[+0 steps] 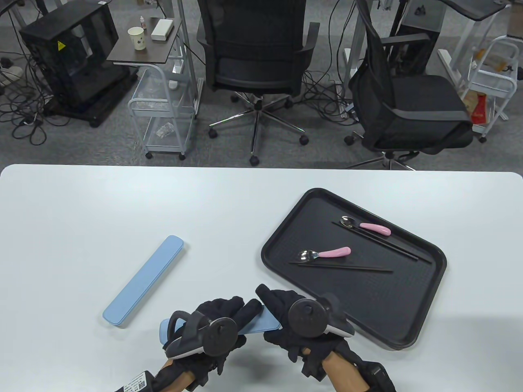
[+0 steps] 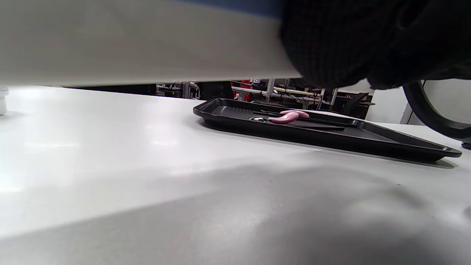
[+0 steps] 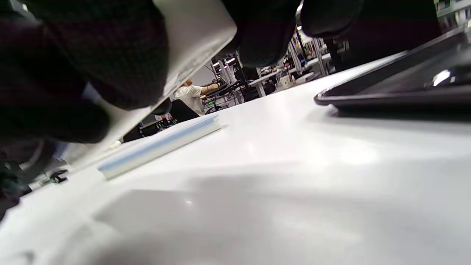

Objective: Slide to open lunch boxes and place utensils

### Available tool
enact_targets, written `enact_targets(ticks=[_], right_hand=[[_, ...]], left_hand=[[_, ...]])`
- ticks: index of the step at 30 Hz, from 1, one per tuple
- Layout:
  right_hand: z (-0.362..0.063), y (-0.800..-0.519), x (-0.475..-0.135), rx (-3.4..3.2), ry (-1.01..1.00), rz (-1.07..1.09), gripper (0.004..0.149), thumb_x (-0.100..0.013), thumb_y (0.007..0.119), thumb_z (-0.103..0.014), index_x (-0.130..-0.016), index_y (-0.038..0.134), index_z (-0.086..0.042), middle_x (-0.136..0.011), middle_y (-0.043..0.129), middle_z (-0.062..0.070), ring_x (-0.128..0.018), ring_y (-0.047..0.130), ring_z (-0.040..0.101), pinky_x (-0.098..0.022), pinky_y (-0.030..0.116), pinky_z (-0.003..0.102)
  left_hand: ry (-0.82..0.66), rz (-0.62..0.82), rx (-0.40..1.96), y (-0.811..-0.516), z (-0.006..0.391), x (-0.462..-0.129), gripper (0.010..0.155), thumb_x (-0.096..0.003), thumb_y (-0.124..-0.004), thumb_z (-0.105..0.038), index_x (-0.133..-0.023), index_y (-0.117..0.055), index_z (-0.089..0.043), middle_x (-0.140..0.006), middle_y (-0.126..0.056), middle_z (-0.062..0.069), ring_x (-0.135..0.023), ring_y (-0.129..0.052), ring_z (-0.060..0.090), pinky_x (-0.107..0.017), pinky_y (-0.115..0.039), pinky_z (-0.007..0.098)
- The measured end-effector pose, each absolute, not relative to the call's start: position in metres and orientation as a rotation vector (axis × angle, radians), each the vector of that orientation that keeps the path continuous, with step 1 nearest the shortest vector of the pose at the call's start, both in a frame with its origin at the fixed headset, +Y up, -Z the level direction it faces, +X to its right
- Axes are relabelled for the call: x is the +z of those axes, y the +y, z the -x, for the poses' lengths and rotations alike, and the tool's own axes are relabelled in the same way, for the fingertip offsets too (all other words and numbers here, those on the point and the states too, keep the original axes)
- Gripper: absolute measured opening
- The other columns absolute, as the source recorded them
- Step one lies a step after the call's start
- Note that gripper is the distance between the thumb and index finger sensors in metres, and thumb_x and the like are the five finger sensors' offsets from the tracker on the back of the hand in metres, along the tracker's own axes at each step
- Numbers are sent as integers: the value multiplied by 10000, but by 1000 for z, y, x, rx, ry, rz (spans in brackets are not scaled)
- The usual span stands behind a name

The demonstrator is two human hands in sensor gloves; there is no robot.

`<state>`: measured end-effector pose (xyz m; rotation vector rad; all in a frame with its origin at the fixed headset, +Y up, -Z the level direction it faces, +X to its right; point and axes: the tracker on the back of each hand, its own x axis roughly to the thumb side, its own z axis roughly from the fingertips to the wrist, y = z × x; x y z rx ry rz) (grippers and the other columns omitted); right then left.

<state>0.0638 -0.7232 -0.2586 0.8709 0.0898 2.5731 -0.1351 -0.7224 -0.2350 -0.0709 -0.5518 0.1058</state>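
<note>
Both hands hold one long blue lunch box lifted off the white table near its front edge. My left hand grips its left part and my right hand grips its right end. Its pale underside fills the top of the left wrist view and shows in the right wrist view. A second blue lunch box lies closed on the table to the left, also in the right wrist view. A black tray at the right holds two pink-handled spoons and black chopsticks.
The tray lies just right of my right hand and shows in the left wrist view and the right wrist view. Office chairs and carts stand on the floor beyond the table's far edge.
</note>
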Motion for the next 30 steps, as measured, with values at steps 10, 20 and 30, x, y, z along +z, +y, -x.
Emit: enact_targets(ticks=[10,20,30], right_hand=[[-67,-714,-260,2581,84,-878,894,-376,970,-398,-1062,412,-267,-1002,611,99,-906,754,338,-708,560,604],[-93,-715,-270,2616,125,-766,836,-388,971,-362,-1051,469,-281,-1012,590,106,-915,728,358,-706,548,614],[-128,-716,-282,2651,95,-621,771,-413,950,-329,-1041,504,-301,-1049,532,108,-963,667,377,-713,530,614]], left_hand=[[-554,95,152,-717,142,-240,789,-381,-857,-488,-1019,-394,-508,-1083,-580,-2,-928,-739,301,-680,-600,611],[-479,135,125,-719,163,-250,848,-372,-894,-451,-1040,-372,-423,-1081,-584,-24,-941,-729,296,-694,-571,617],[-370,149,108,-723,187,-265,853,-375,-912,-416,-1041,-379,-403,-1082,-542,-31,-968,-671,284,-723,-505,620]])
